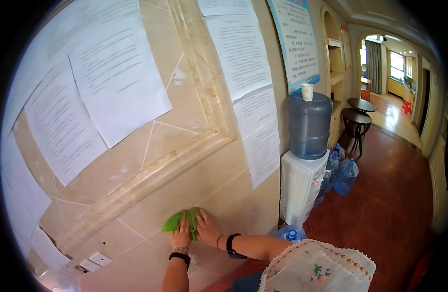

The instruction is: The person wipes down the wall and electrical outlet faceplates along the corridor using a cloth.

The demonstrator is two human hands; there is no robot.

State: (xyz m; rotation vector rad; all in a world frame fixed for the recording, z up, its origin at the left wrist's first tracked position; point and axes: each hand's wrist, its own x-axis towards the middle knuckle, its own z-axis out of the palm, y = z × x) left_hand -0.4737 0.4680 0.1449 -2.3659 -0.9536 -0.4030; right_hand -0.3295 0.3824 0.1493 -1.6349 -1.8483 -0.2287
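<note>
A green cloth [172, 224] is pressed against the beige tiled wall [141, 253] at the lower middle of the head view. My left hand [181, 235] lies over its middle, with the fingers pointing up. Beside it, my right hand [207, 230] presses the cloth's right edge, fingers bent onto the bunched fabric. Both hands are close together, and part of the cloth is hidden under them. Dark bands circle both wrists. A raised stone moulding [151, 173] runs slantwise across the wall above the cloth.
Printed sheets [119, 73] hang on the wall above and left. Wall switches [95, 261] sit low left. To the right stands a water dispenser [304, 182] with a bottle [309, 131] and a paper cup [307, 91] on top. Water bottles [346, 176] and dark stools [356, 121] stand beyond.
</note>
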